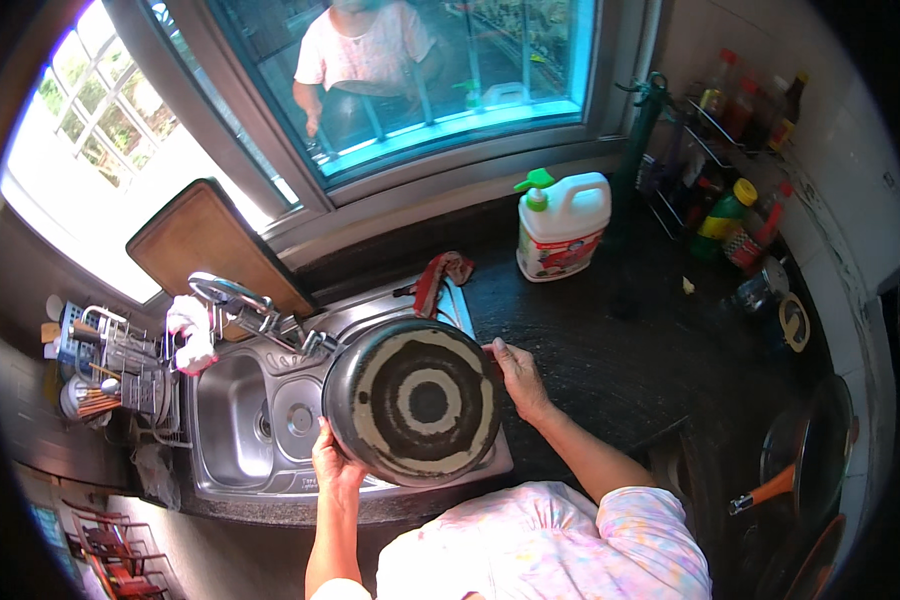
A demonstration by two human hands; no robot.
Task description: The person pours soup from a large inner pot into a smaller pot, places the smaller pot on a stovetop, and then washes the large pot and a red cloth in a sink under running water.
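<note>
A dark metal pan (pixel 427 401) is tilted so its underside faces me, with worn, ring-shaped pale and dark marks on the base. My left hand (pixel 336 457) grips its lower left rim, thumb along the side. On the opposite side, my right hand (pixel 521 375) holds the pan's right edge, thumb up and the other fingers partly hidden. Beneath and behind the pan lies the stainless-steel double sink (pixel 232 420), its right end partly covered. A chrome faucet (pixel 270 315) arches just left of the pan. The pan's inside is hidden from view.
A wooden cutting board (pixel 202 247) leans by the window. Left of the sink stands a dish rack (pixel 135 367) with utensils. A red cloth (pixel 439 281) and a white detergent jug (pixel 562 225) sit behind. Bottles (pixel 724 217) and a lidded pan (pixel 817 450) line the right side.
</note>
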